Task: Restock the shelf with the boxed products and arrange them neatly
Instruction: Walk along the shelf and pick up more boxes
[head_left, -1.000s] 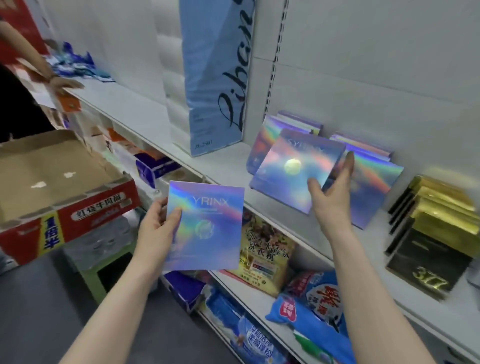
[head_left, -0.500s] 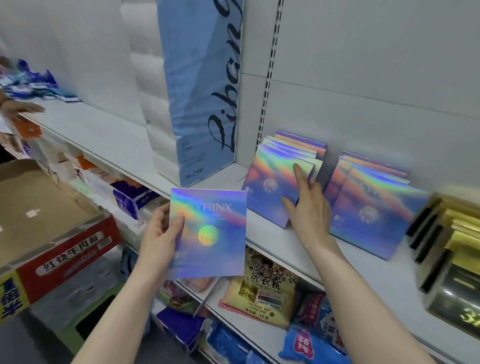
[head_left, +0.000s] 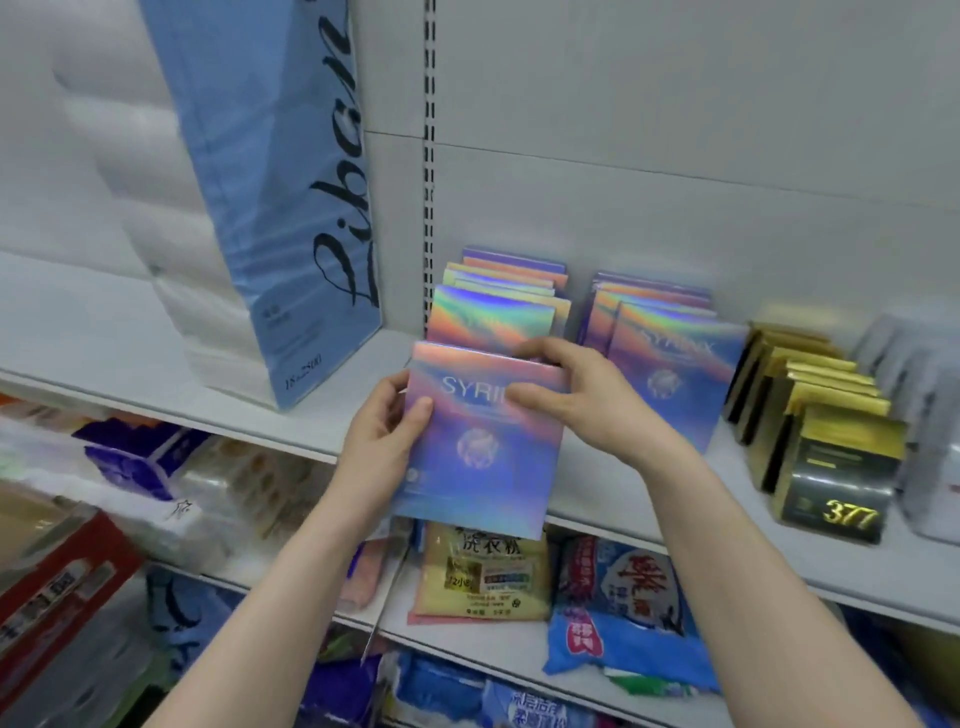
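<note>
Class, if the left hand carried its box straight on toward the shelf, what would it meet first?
Probably the left hand would press the held box against the front of the left stack; depth is uncertain.

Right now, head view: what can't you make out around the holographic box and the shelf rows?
- Held holographic box: end of its title, covered by the right hand.
- Left row: lower parts and base, behind the held box; whether the box touches the shelf yet.
- Left hand: fingers behind the box.
- Grey packs: cut off by the right edge, blurred.
</note>
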